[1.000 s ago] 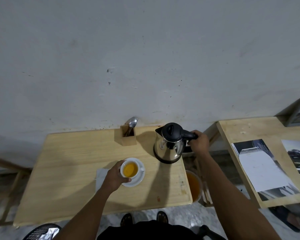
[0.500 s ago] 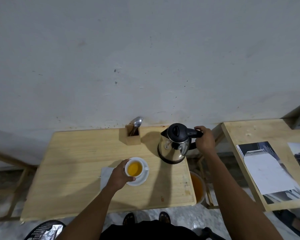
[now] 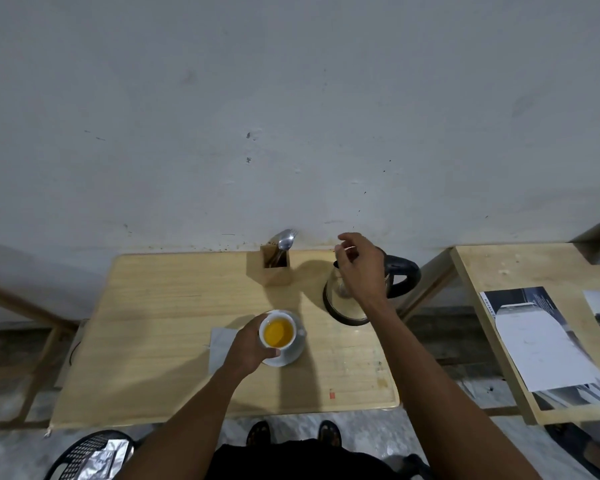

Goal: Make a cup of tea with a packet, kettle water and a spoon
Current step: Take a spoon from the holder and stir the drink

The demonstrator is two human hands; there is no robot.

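The left hand point(image 3: 248, 348) wraps its fingers point(image 3: 270, 353) around the tea cup point(image 3: 278, 332) on its saucer point(image 3: 293, 355), mid-bench point(image 3: 174, 327). The right hand point(image 3: 359, 268) hovers loosely open over the kettle point(image 3: 347, 306), far right, holding nothing.

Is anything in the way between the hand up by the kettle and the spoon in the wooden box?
Nothing visible. The right hand hovers open over the kettle; the spoon stands in the wooden holder, with only bare table between.

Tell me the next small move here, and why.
Probably reach the right hand left to the spoon standing in the wooden holder. That hand is open above the kettle, the cup already holds amber tea, and the left hand steadies it on the saucer, so stirring looks next.
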